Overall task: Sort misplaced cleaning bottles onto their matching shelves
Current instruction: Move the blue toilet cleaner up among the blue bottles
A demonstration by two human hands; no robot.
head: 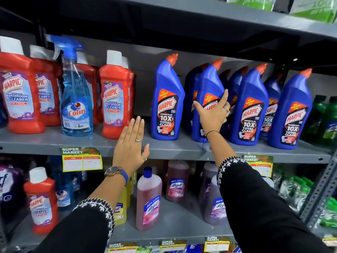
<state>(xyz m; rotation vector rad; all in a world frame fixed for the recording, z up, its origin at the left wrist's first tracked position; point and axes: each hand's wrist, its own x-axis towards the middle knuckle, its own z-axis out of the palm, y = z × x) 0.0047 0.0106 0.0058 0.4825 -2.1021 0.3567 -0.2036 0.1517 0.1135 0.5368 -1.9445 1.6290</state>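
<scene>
On the middle shelf (173, 152), red Harpic bathroom cleaner bottles (114, 99) stand at the left and blue Harpic toilet cleaner bottles (253, 110) at the right. A blue Colin spray bottle (76, 106) stands among the red ones. My right hand (212, 114) spans the front of one upright blue Harpic bottle (209, 83), thumb at its left edge, fingers round its right edge. My left hand (131, 145) is flat and open before the shelf edge, below the gap between red and blue bottles. On the lower shelf a lone red Harpic bottle (41, 201) stands beside Colin bottles (63, 196).
Pink Lizol bottles (148, 201) and a yellow bottle (121, 210) fill the lower shelf's middle. Green bottles (326, 121) stand at the far right, green packs (295, 187) below them. Price tags (81, 159) hang on the shelf edges. Another shelf runs overhead (200, 13).
</scene>
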